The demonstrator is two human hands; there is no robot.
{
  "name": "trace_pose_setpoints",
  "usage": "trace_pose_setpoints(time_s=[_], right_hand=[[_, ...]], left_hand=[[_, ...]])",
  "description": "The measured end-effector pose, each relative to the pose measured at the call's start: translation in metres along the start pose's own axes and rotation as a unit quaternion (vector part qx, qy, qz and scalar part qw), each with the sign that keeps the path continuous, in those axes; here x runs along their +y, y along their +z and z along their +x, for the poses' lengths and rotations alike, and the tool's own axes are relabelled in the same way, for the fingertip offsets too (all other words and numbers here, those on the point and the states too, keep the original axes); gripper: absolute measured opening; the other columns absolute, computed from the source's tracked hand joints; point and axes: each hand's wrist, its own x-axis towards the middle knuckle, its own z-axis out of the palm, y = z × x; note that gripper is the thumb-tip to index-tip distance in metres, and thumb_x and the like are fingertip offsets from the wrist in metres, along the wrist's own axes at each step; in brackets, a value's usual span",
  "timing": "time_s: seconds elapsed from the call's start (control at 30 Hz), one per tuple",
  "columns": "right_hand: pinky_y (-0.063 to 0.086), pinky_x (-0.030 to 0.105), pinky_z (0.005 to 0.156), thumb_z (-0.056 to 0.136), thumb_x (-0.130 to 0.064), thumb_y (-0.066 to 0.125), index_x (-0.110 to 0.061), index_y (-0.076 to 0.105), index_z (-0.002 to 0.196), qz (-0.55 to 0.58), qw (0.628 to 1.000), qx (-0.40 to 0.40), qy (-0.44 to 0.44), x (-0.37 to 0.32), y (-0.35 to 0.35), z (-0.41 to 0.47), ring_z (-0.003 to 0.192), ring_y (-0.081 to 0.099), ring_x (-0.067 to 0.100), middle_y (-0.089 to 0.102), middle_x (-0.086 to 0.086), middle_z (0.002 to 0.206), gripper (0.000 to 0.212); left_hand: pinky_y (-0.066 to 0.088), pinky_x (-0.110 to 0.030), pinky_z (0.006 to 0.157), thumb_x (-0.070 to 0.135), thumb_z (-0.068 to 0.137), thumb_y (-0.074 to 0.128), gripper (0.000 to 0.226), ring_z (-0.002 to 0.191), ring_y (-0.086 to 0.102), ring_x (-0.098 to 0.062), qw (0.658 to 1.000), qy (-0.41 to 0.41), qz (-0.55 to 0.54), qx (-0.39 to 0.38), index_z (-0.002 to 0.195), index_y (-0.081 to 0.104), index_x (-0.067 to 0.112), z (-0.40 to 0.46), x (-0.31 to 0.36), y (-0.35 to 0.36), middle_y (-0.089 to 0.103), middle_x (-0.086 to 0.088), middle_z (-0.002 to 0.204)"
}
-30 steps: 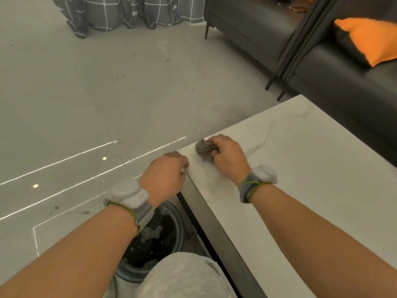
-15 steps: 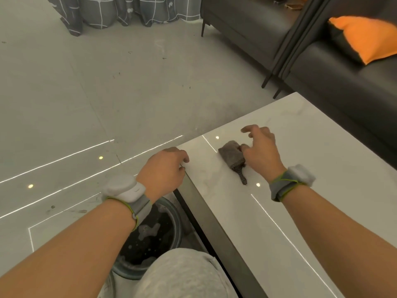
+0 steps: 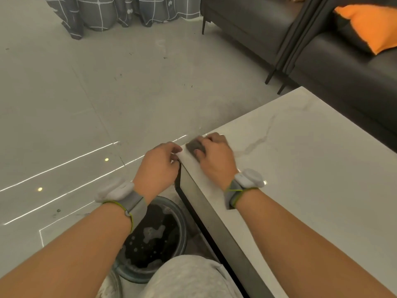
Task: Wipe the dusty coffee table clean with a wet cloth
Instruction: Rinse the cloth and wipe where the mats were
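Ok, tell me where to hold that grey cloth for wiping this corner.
Press on the bunched middle of the cloth from above, as the right hand does; it lies wadded flat on the coffee table by the corner, so fingers on top probably hold it best.

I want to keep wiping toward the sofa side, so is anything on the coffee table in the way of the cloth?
Nothing visible. The right hand presses the grey cloth at the coffee table corner, by the left hand on the edge. The marble top toward the sofa shows only veins and reflections.
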Motion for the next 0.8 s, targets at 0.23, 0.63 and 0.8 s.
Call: trace_pose_setpoints(time_s=[0.23, 0.63, 0.8], right_hand=[[0.034, 0.026, 0.096, 0.085, -0.020, 0.065, -0.018, 0.061, 0.127, 0.050, 0.989, -0.074, -0.115, -0.013, 0.000, -0.014, 0.115, 0.045, 0.023, 0.057, 0.001, 0.125, 0.043], [0.044, 0.031, 0.093, 0.078, -0.011, 0.067, -0.018, 0.070, 0.108, 0.095, 0.989, -0.111, -0.008, 0.013, -0.052, -0.135, 0.105, 0.052, 0.018, 0.060, -0.003, 0.106, 0.032], [0.054, 0.042, 0.088, 0.079, -0.005, 0.070, -0.017, 0.068, 0.100, 0.218, 0.971, -0.069, 0.073, -0.016, -0.087, -0.113, 0.092, 0.066, 0.023, 0.068, 0.003, 0.099, 0.024]], left_hand=[[0.043, -0.026, 0.071, 0.019, 0.074, 0.073, 0.025, 0.089, 0.065, -0.016, 0.994, -0.102, -0.047, -0.014, 0.098, 0.067, 0.023, 0.004, -0.011, 0.001, 0.070, 0.006, 0.096], [0.046, -0.023, 0.071, 0.036, 0.072, 0.078, 0.020, 0.082, 0.059, -0.006, 0.965, 0.059, 0.035, -0.252, 0.086, 0.064, 0.031, -0.060, 0.035, 0.009, 0.063, 0.013, 0.087], [0.048, -0.022, 0.070, 0.032, 0.074, 0.077, 0.025, 0.081, 0.062, -0.003, 0.986, 0.077, -0.075, -0.129, 0.092, 0.060, 0.034, -0.074, 0.046, -0.018, 0.066, 0.013, 0.095]])
